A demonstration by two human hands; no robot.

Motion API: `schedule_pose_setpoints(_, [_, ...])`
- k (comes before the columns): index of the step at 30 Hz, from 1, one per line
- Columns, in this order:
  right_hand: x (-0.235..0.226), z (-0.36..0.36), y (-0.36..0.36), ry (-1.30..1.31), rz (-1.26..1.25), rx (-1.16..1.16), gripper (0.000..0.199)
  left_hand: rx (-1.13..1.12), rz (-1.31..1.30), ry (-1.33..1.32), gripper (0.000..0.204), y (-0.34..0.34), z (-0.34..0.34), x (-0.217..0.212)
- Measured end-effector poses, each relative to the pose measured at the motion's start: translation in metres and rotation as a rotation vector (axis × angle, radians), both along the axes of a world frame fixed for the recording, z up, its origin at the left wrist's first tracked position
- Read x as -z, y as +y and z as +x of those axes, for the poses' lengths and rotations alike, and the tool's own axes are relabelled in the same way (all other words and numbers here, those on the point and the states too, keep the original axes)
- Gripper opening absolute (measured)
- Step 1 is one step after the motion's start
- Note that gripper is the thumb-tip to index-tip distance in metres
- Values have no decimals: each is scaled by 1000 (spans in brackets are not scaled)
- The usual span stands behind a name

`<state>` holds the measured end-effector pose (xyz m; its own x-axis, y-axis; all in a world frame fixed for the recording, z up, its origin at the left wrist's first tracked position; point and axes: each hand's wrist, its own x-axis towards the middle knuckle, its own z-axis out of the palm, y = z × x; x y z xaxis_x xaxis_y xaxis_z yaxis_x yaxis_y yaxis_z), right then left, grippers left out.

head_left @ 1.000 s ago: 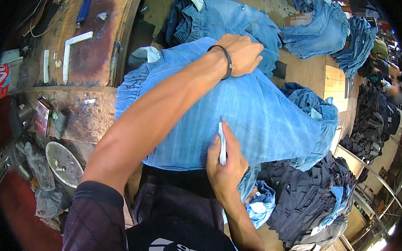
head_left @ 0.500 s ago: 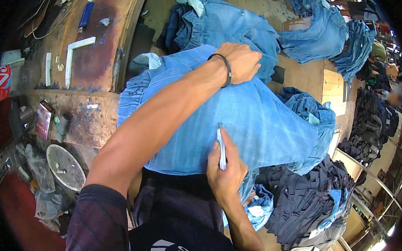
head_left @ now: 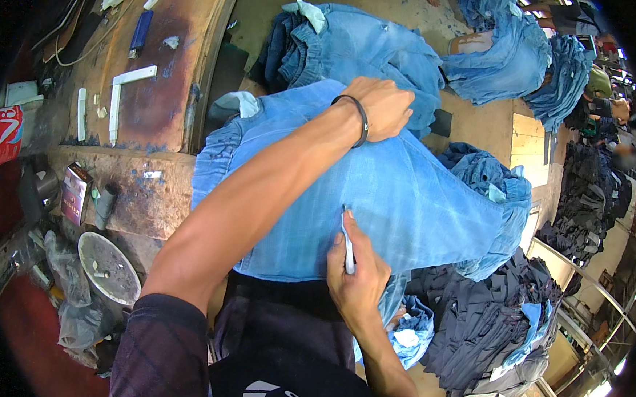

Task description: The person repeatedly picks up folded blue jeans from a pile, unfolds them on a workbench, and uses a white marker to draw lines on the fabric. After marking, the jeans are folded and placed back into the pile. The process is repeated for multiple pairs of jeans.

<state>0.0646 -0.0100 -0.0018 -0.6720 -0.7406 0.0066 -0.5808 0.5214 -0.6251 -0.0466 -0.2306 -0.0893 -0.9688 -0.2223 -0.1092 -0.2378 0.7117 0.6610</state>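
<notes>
Denim garment (head_left: 398, 193) right of dish (head_left: 123, 277)

Fisheye view, vignetted black and bowed toward its rim. Soft daylight brightens the blue denim (head_left: 421, 214); the red surface (head_left: 39, 346) lies dimmer; glare spots the lower right.

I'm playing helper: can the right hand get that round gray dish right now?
Probably not: the right hand holds a slim white tool, and the left forearm crosses between it and the round gray dish.
</notes>
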Motion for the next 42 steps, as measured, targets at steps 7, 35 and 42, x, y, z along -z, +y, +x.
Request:
schedule_pose_setpoints(7, [4,0,-1,12,-1,-10,37,15,19,-23,30,-1,1,0])
schedule_pose_setpoints(35, [-7,23,28,-18,8,51,32,15,34,-154,33,-2,-1,-12])
schedule_pose_setpoints(42, [-3,19,30,15,-23,19,38,13,18,-94,31,-4,-1,-8])
